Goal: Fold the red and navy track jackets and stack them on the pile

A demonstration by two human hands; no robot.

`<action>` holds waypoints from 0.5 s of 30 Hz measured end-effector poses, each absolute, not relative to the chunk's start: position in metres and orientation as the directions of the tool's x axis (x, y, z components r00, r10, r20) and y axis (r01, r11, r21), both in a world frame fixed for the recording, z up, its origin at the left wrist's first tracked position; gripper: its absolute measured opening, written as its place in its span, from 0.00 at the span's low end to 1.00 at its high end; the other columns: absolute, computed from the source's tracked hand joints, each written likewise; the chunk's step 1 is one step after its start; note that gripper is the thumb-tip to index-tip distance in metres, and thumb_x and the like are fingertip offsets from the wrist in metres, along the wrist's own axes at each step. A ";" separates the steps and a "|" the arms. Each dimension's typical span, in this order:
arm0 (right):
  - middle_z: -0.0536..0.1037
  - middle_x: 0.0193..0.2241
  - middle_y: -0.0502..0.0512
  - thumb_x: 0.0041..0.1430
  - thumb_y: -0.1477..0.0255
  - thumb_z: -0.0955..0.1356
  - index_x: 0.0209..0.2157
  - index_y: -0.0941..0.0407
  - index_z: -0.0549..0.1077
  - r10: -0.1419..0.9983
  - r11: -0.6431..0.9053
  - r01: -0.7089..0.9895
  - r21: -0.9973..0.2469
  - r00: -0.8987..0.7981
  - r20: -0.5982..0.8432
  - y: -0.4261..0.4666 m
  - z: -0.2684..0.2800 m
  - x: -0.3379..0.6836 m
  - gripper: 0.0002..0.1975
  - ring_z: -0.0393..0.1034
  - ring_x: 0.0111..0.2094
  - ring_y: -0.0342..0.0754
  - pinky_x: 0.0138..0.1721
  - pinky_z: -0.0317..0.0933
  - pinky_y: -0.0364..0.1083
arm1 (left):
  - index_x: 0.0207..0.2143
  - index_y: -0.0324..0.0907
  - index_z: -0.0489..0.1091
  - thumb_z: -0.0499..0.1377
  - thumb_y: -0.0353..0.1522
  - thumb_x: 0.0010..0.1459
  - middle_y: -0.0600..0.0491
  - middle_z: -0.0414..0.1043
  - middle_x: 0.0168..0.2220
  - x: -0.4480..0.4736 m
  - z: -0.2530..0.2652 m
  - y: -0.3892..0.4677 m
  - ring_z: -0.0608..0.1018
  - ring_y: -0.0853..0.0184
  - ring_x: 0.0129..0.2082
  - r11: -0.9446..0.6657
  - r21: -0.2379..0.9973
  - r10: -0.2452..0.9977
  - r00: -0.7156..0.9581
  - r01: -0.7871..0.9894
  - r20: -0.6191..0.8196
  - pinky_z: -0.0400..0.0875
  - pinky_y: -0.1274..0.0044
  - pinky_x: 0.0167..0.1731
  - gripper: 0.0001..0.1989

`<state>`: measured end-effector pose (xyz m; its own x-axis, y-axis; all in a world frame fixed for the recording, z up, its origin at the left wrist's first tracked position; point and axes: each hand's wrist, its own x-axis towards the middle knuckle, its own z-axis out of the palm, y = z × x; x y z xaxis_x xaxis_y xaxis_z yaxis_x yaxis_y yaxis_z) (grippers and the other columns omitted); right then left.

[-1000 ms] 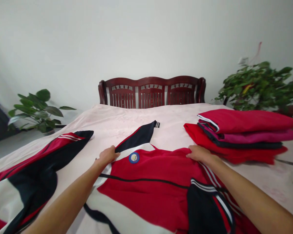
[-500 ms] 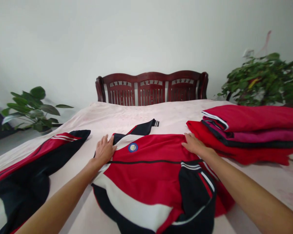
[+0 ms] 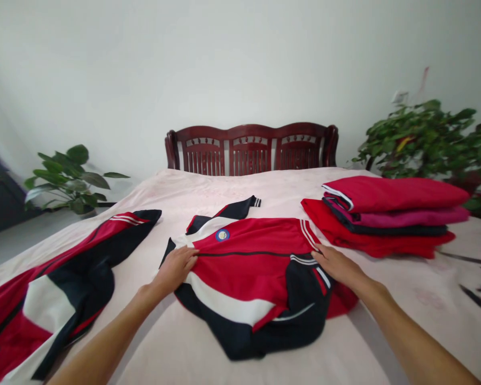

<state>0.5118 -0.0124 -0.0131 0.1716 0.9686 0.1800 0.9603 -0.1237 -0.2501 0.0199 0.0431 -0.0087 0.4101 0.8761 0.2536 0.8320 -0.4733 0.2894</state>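
Observation:
A red, white and navy zip-up jacket lies front up on the bed, its collar to the left. A round blue badge marks its chest. At the collar end of the black zipper, my left hand has its fingers closed on the fabric. My right hand grips the striped hem by the zipper's other end, beside a sleeve cuff. The near sleeve is folded along the front edge; the far sleeve stretches out behind. The fingertips are partly hidden.
Folded clothes form a stack at the right. Another matching jacket lies at the left. The pale bedspread reaches back to a dark wooden headboard. Leafy plants stand on both sides.
Both hands have moved nearer along the jacket, from its far part to the zipper line. The right hand has uncovered the striped hem. The view has shifted slightly.

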 end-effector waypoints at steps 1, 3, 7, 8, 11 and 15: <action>0.77 0.53 0.62 0.65 0.59 0.58 0.55 0.53 0.73 0.964 -0.140 0.956 -0.257 0.191 0.183 -0.027 -0.016 0.508 0.24 0.71 0.54 0.60 0.54 0.63 0.56 | 0.52 0.45 0.75 0.47 0.38 0.68 0.47 0.76 0.53 0.024 -0.007 0.025 0.74 0.57 0.56 -0.511 0.313 0.855 0.435 0.800 0.283 0.62 0.64 0.60 0.20; 0.76 0.54 0.64 0.66 0.59 0.56 0.56 0.55 0.71 0.954 -0.139 0.962 -0.235 0.194 0.229 -0.056 -0.025 0.498 0.25 0.70 0.54 0.62 0.54 0.62 0.59 | 0.52 0.47 0.74 0.47 0.39 0.69 0.48 0.76 0.54 0.032 -0.007 -0.014 0.73 0.57 0.58 -0.585 0.342 0.808 0.492 0.735 0.324 0.62 0.61 0.61 0.20; 0.75 0.54 0.67 0.66 0.62 0.56 0.55 0.58 0.71 0.908 -0.061 0.981 -0.182 0.130 0.399 -0.092 -0.046 0.484 0.24 0.69 0.55 0.61 0.57 0.61 0.60 | 0.58 0.52 0.69 0.55 0.41 0.64 0.49 0.73 0.58 0.052 -0.020 -0.076 0.70 0.55 0.61 -0.740 0.315 0.672 0.675 0.595 0.304 0.56 0.55 0.64 0.20; 0.76 0.52 0.66 0.65 0.63 0.56 0.55 0.58 0.71 0.897 -0.060 0.982 -0.181 0.133 0.423 -0.096 -0.048 0.481 0.24 0.70 0.54 0.60 0.56 0.61 0.60 | 0.60 0.53 0.66 0.59 0.42 0.61 0.48 0.71 0.59 0.057 -0.025 -0.085 0.70 0.53 0.61 -0.771 0.297 0.635 0.715 0.563 0.293 0.54 0.53 0.65 0.25; 0.77 0.51 0.64 0.64 0.67 0.57 0.55 0.57 0.70 0.852 -0.086 0.979 -0.187 0.169 0.495 -0.100 -0.047 0.478 0.23 0.70 0.54 0.59 0.57 0.61 0.59 | 0.63 0.52 0.62 0.65 0.41 0.55 0.45 0.68 0.61 0.068 -0.037 -0.098 0.70 0.51 0.61 -0.812 0.249 0.582 0.755 0.527 0.302 0.54 0.50 0.64 0.33; 0.74 0.57 0.57 0.53 0.79 0.58 0.55 0.53 0.73 0.840 0.169 0.959 -0.229 -0.019 0.542 -0.103 -0.043 0.478 0.30 0.65 0.60 0.52 0.62 0.58 0.55 | 0.54 0.49 0.69 0.57 0.28 0.59 0.47 0.75 0.54 0.078 -0.043 -0.096 0.75 0.58 0.55 -0.815 0.223 0.576 0.709 0.535 0.406 0.61 0.56 0.62 0.21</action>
